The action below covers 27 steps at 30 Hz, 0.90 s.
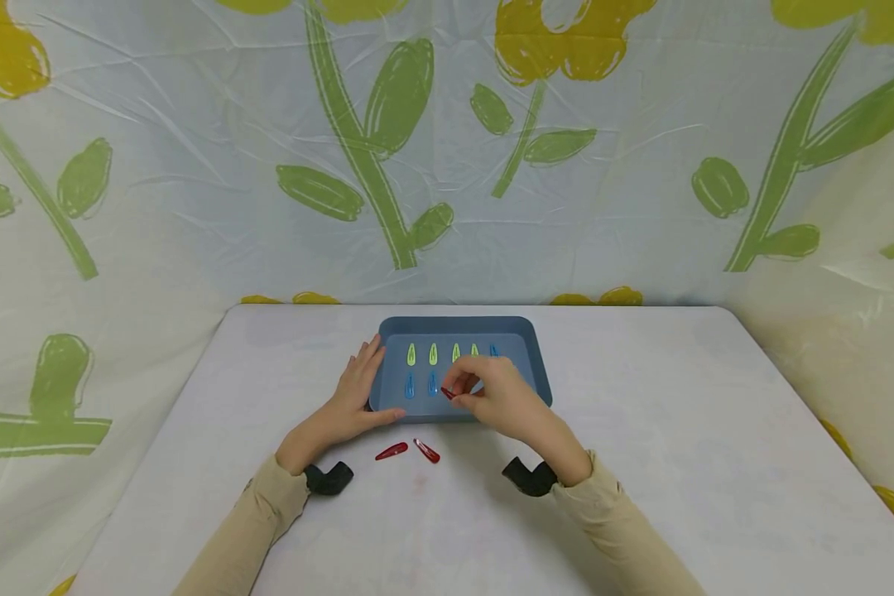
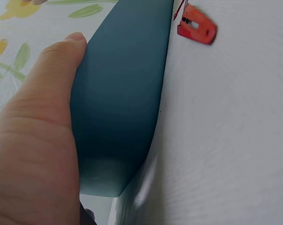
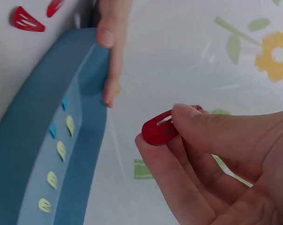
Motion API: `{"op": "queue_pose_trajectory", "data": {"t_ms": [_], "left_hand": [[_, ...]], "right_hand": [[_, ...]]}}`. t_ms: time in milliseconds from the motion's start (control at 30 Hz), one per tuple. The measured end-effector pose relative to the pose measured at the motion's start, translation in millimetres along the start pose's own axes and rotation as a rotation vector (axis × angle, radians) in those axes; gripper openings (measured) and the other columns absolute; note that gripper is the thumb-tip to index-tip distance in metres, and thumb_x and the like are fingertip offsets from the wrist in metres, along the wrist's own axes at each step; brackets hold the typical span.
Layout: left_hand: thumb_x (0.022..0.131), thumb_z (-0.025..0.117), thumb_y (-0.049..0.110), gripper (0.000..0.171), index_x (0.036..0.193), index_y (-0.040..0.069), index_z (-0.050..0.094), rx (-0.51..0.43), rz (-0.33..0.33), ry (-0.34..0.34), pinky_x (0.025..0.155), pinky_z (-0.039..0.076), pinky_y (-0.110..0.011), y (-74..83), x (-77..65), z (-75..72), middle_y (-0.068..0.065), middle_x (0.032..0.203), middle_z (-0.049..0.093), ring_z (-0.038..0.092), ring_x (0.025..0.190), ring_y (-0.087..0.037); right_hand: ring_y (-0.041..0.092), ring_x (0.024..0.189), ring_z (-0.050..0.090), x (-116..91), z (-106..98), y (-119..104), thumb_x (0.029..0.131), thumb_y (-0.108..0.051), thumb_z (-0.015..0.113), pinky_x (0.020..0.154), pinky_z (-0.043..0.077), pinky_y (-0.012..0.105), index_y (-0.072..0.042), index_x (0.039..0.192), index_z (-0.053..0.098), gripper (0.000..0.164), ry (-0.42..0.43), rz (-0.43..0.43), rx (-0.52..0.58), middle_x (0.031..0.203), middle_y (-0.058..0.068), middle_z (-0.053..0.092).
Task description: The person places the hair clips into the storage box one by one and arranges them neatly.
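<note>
A blue tray (image 1: 458, 321) lies on the table, holding a back row of yellow-green snap hair clips (image 1: 411, 355) with a blue hair clip (image 1: 495, 350) at its right end. More blue clips (image 1: 410, 386) lie in front of them. My left hand (image 1: 348, 399) rests against the tray's left end, fingers extended and thumb along the front wall. Above the tray, my right hand (image 1: 502, 399) pinches a red hair clip (image 3: 156, 132) between thumb and fingertips. That hand hides part of the tray's inside.
Two loose red hair clips, one on the left (image 1: 391, 451) and one on the right (image 1: 427, 451), lie on the white table (image 1: 432, 530) in front of the tray. A flower-printed curtain (image 1: 223, 165) hangs behind the table and at both sides.
</note>
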<state>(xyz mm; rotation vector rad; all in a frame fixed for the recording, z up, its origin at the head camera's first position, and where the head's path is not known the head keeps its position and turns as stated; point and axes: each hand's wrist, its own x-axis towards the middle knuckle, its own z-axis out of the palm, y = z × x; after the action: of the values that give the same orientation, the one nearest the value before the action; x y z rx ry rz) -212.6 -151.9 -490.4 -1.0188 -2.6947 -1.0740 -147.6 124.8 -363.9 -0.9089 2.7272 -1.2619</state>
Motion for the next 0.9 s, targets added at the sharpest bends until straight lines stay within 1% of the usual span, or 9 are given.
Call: {"op": "queue_pose_trajectory", "data": {"t_ms": [133, 267, 367, 467, 567, 700, 800, 900], "left_hand": [[0.085, 0.069, 0.059, 0.111, 0.153, -0.010, 0.014, 0.004, -0.004, -0.003, 0.115, 0.001, -0.065, -0.1, -0.3, 0.1, -0.023, 0.164, 0.001, 0.000, 0.147, -0.049], [0.085, 0.069, 0.060, 0.112, 0.153, -0.010, 0.014, 0.008, -0.007, -0.005, 0.114, 0.001, -0.065, -0.2, -0.2, 0.2, -0.022, 0.164, 0.001, -0.001, 0.147, -0.050], [0.085, 0.068, 0.059, 0.112, 0.154, -0.010, 0.013, 0.008, -0.009, -0.007, 0.114, 0.001, -0.065, 0.6, 0.1, 0.1, -0.023, 0.164, 0.001, -0.001, 0.147, -0.050], [0.085, 0.069, 0.059, 0.111, 0.153, -0.010, 0.013, 0.007, -0.007, -0.007, 0.114, 0.001, -0.066, 1.3, 0.0, -0.2, -0.024, 0.163, 0.001, -0.001, 0.147, -0.050], [0.085, 0.069, 0.058, 0.111, 0.153, -0.011, 0.014, 0.003, -0.003, -0.003, 0.114, 0.001, -0.066, 1.9, 0.0, -0.7, -0.025, 0.163, 0.002, 0.000, 0.147, -0.051], [0.085, 0.070, 0.057, 0.111, 0.153, -0.011, 0.014, -0.001, 0.000, -0.001, 0.114, 0.001, -0.066, 2.2, 0.1, -0.9, -0.025, 0.163, 0.002, 0.000, 0.146, -0.052], [0.085, 0.069, 0.058, 0.111, 0.153, -0.011, 0.014, 0.003, -0.001, -0.002, 0.114, 0.001, -0.067, 2.3, 0.2, -0.9, -0.024, 0.163, 0.002, 0.000, 0.146, -0.052], [0.085, 0.069, 0.058, 0.111, 0.153, -0.010, 0.014, 0.007, -0.001, -0.001, 0.113, 0.002, -0.067, 2.1, 0.2, -0.7, -0.023, 0.163, 0.001, 0.000, 0.146, -0.052]], "right_hand": [[0.013, 0.080, 0.062, 6, -6, 0, 0.085, 0.005, 0.074, 0.069, 0.056, 0.027, -0.008, 0.093, 0.067, 0.017, 0.062, 0.027, 0.071, 0.083, -0.001, 0.066], [0.014, 0.079, 0.064, 12, -11, 0, 0.084, 0.004, 0.075, 0.072, 0.056, 0.029, -0.007, 0.094, 0.067, 0.017, 0.135, 0.039, 0.121, 0.086, 0.001, 0.067], [0.016, 0.079, 0.065, 16, -14, 1, 0.085, 0.004, 0.074, 0.074, 0.056, 0.032, -0.007, 0.094, 0.067, 0.016, 0.165, 0.073, 0.171, 0.088, 0.002, 0.068], [0.018, 0.080, 0.066, 20, -18, 1, 0.086, 0.002, 0.074, 0.074, 0.054, 0.035, -0.008, 0.095, 0.068, 0.014, 0.187, 0.128, 0.241, 0.089, 0.003, 0.069], [0.023, 0.080, 0.065, 24, -20, 0, 0.087, 0.000, 0.073, 0.071, 0.053, 0.036, -0.008, 0.095, 0.069, 0.012, 0.208, 0.172, 0.325, 0.088, 0.005, 0.070], [0.030, 0.079, 0.065, 28, -22, 2, 0.087, -0.001, 0.073, 0.069, 0.052, 0.032, -0.004, 0.098, 0.068, 0.012, 0.221, 0.194, 0.444, 0.087, 0.010, 0.070], [0.030, 0.079, 0.066, 31, -22, 6, 0.089, -0.001, 0.071, 0.070, 0.053, 0.030, 0.001, 0.101, 0.066, 0.014, 0.217, 0.208, 0.529, 0.089, 0.011, 0.069], [0.026, 0.079, 0.067, 33, -21, 12, 0.091, -0.002, 0.069, 0.071, 0.055, 0.029, 0.004, 0.104, 0.064, 0.015, 0.212, 0.234, 0.603, 0.091, 0.010, 0.069]]}}
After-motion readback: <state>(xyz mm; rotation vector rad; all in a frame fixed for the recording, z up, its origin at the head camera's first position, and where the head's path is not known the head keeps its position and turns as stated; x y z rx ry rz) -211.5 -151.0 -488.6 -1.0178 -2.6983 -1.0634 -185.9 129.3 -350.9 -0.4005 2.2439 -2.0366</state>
